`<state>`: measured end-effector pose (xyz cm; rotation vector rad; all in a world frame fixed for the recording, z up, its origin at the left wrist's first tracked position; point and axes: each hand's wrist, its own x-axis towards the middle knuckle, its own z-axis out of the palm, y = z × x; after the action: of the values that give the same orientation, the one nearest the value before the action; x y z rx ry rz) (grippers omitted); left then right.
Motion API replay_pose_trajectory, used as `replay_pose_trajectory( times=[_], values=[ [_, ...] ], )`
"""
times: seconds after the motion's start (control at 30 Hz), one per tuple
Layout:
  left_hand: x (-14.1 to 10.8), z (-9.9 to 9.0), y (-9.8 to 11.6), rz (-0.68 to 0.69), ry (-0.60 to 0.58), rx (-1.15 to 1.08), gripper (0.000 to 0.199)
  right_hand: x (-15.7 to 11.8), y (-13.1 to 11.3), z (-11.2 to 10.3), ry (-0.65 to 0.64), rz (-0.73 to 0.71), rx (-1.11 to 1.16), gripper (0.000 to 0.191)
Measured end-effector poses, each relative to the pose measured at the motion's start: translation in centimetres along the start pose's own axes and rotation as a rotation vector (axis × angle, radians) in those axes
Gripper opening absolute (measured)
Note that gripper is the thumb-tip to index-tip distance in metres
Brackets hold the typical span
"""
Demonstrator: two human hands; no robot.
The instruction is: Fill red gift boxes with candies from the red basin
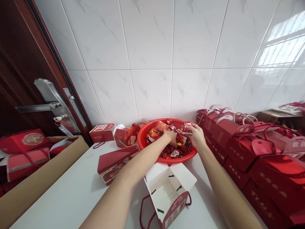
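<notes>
A round red plastic basket (143,143) holds many red-wrapped sweets (175,154) and stands against the tiled wall. My left hand (172,137) reaches down among the sweets, its fingertips partly hidden by them. Over the basket's right side, my right hand (195,135) pinches a small red and white packet (188,126) between thumb and fingers. In front of the basket, an open box (164,190) with a white inside, raised flaps and dark red cord handles stands on the white table; no sweets show in it.
Closed red gift boxes (238,149) are stacked along the right. More boxes (102,132) stand at the back left, and one lies beside my left forearm (116,163). At far left, a cardboard carton (45,171) holds red boxes near a door handle (38,107).
</notes>
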<state>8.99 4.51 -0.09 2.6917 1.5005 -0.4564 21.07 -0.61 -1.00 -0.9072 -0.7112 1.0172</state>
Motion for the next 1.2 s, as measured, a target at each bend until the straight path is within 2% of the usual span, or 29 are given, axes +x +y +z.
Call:
replay_pose_trajectory(
  times=[0.17,0.37,0.63,0.8,0.97,1.2],
  values=[
    [-0.4,-0.5,-0.5,0.002,-0.041,-0.062,0.086,0.0,0.0,-0.1,-0.014,-0.011,0.001,0.023],
    [-0.8,-0.1,-0.8,-0.032,-0.018,-0.094,0.057,-0.2,-0.1,0.2,0.016,-0.002,-0.012,0.017],
    [-0.9,0.4,-0.7,-0.051,0.011,-0.153,0.063,-0.3,-0.2,0.2,-0.017,0.010,-0.010,0.021],
    [-0.7,0.5,-1.0,-0.066,0.024,-0.206,0.055,-0.4,-0.2,0.4,0.024,0.009,0.000,0.017],
    [-0.1,0.9,-0.9,-0.063,0.058,-0.249,0.046,-0.4,-0.1,0.2,-0.021,0.006,-0.004,0.023],
    [0.2,1.1,-1.2,-0.078,0.153,-0.335,0.032,-0.9,-0.6,0.5,0.008,0.007,-0.007,0.020]
  ],
)
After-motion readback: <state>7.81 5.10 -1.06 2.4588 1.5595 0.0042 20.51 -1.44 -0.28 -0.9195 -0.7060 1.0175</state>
